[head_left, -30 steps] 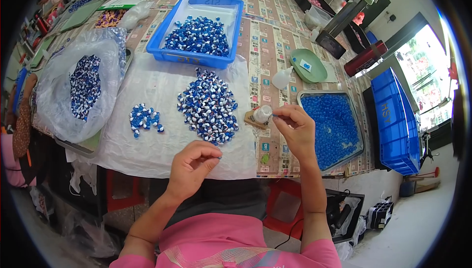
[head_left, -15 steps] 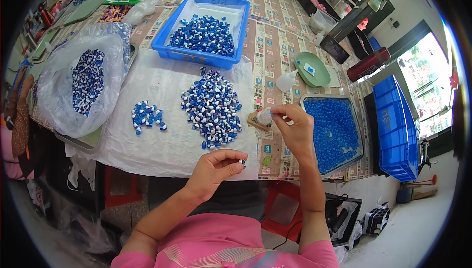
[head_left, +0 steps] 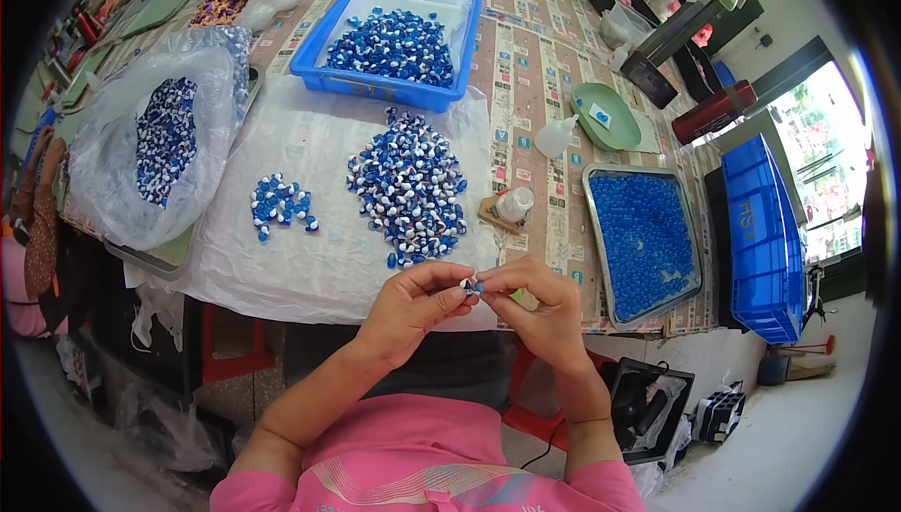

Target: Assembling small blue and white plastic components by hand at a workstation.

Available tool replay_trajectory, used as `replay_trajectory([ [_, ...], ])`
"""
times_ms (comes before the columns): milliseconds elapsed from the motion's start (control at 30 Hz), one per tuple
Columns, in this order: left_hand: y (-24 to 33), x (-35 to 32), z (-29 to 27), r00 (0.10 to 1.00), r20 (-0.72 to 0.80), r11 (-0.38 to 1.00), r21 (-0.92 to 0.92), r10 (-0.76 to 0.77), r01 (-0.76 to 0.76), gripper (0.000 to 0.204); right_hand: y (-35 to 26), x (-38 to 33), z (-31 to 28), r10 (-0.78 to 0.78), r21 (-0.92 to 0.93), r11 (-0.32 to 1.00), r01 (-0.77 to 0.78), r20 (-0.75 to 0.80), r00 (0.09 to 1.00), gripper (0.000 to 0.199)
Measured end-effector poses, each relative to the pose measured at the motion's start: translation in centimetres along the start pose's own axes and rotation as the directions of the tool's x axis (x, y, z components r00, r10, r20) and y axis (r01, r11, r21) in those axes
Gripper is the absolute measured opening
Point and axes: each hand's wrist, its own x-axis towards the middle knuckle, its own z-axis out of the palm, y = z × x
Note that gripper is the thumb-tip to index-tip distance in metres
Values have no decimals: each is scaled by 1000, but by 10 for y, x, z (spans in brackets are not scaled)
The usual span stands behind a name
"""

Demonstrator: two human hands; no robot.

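Note:
My left hand (head_left: 399, 317) pinches a small blue-and-white bead (head_left: 465, 283) between thumb and fingertips, just past the table's near edge. My right hand (head_left: 549, 315) is closed at its fingertips on a small blue bead (head_left: 479, 287), which meets the first one. Whether the two touch firmly is too small to tell. Beyond my hands, a large heap of blue-and-white beads (head_left: 404, 188) lies on a white sheet (head_left: 314, 137), with a smaller cluster (head_left: 280, 202) to its left. A small clear jar (head_left: 514, 204) stands on a wooden block (head_left: 496, 215).
A metal tray (head_left: 601, 263) of blue beads (head_left: 643, 240) lies at right. A blue bin (head_left: 305, 69) with more beads stands behind the heap. At left is a plastic bag (head_left: 99, 165) of beads. A white squeeze bottle (head_left: 556, 137) is beside a green plate (head_left: 610, 141).
My right hand has come from the small jar, leftward and nearer, to meet my left hand with a blue bead in its fingertips. My left hand keeps its blue-and-white bead.

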Motion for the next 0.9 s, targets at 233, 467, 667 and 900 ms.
replay_trajectory([
  [233,-2,0,-2,1000,17,1000,-2,9,-9,21,8,-3,4,37,26,999,-37,11,999,19],
  [467,-2,-1,-4,1000,1,1000,19,-5,5,18,10,-2,-1,60,56,996,-63,61,996,17],
  [667,-1,-2,-4,999,-28,998,53,-41,42,16,11,-2,-6,-46,-7,999,46,97,994,16],
  [900,3,-3,-2,995,1,991,96,-99,98,16,9,-3,-11,-76,-28,996,80,126,989,16],
])
